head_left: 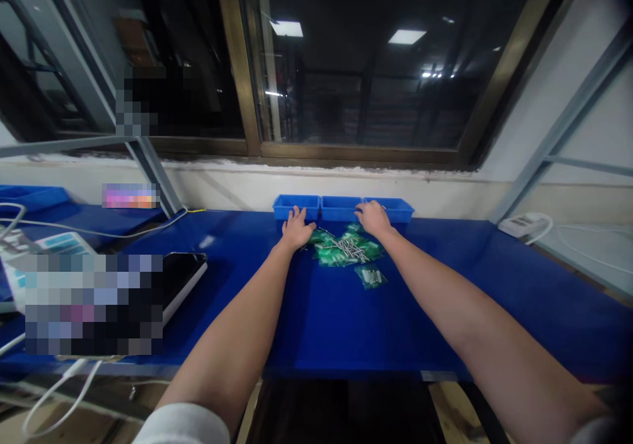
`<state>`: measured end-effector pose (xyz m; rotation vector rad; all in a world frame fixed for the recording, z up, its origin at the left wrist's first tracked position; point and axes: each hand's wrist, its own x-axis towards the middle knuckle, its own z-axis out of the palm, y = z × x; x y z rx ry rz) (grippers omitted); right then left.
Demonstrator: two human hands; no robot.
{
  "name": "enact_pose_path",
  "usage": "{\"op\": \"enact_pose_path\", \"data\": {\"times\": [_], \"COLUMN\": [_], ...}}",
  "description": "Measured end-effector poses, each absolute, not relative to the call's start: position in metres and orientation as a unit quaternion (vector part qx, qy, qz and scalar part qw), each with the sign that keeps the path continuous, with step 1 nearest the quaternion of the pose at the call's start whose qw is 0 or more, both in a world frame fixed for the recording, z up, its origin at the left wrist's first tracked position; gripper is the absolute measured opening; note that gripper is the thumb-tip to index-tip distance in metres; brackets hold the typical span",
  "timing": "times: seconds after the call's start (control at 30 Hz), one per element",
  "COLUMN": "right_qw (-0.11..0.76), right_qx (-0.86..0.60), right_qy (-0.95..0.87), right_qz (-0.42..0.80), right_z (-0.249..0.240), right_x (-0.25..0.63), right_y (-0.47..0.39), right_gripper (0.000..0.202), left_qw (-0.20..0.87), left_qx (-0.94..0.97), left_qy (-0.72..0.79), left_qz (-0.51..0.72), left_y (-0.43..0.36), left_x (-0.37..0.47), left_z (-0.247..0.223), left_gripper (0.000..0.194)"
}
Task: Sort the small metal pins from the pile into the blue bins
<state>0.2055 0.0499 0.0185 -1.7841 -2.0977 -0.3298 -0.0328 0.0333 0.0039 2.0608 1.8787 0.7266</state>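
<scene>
My left hand [297,230] reaches to the left blue bin [297,201], its fingers spread over the front edge; it holds nothing that I can see. Over the front of the right blue bin [401,209] is my right hand [373,218], fingers bent and drawn together. What they hold, if anything, is too small to make out. Between the hands lies a pile of small green-tinted plastic bags [332,254] with loose thin metal pins or screws [352,249] on top. One separate bag [370,276] with light pieces inside lies nearer to me.
The middle blue bin [341,206] stands between the other two against the wall. A tablet-like device [185,276], partly blurred out, and white cables are at left on the blue table [336,332]. A white power strip [524,223] lies at the right, beside the metal frame [539,147].
</scene>
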Motion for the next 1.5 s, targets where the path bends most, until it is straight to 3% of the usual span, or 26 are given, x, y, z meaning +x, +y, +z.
{"op": "enact_pose_path", "data": {"times": [0.17, 0.3, 0.37, 0.6, 0.9, 1.1, 1.23, 1.4, 1.5], "right_qw": [0.16, 0.205, 0.227, 0.172, 0.303, 0.358, 0.417, 0.429, 0.414], "right_qx": [-0.629, -0.658, -0.703, -0.734, -0.764, -0.745, -0.707, -0.631, -0.573], "right_qy": [-0.752, -0.715, -0.664, -0.649, -0.566, -0.546, -0.543, -0.629, -0.698], "right_qz": [-0.117, -0.118, -0.116, -0.104, -0.061, -0.139, -0.176, -0.152, -0.116], "right_z": [0.022, 0.02, 0.018, 0.007, -0.011, 0.006, 0.033, 0.055, 0.055], "right_x": [0.201, 0.216, 0.231, 0.271, 0.274, 0.278, 0.259, 0.209, 0.178], "right_y": [0.034, 0.028, 0.028, 0.023, -0.001, -0.015, -0.026, -0.047, -0.06], "right_gripper": [0.043, 0.057, 0.056, 0.045, 0.046, 0.042, 0.04, 0.044, 0.04], "left_qw": [0.135, 0.138, 0.134, 0.088, 0.038, 0.038, 0.126, 0.421, 0.52], "left_qx": [0.701, 0.707, 0.71, 0.708, 0.727, 0.745, 0.74, 0.625, 0.558], "left_qy": [0.654, 0.646, 0.642, 0.64, 0.611, 0.576, 0.533, 0.446, 0.408], "left_qz": [0.252, 0.254, 0.256, 0.287, 0.311, 0.335, 0.391, 0.483, 0.502], "left_y": [0.032, 0.033, 0.033, 0.028, 0.009, -0.008, -0.011, -0.015, -0.018], "left_x": [-0.035, -0.036, -0.036, -0.033, -0.023, -0.011, -0.005, 0.006, 0.015], "left_z": [0.004, 0.003, 0.004, 0.006, 0.015, 0.024, 0.027, 0.034, 0.038], "left_gripper": [0.067, 0.067, 0.066, 0.062, 0.054, 0.047, 0.044, 0.066, 0.062]}}
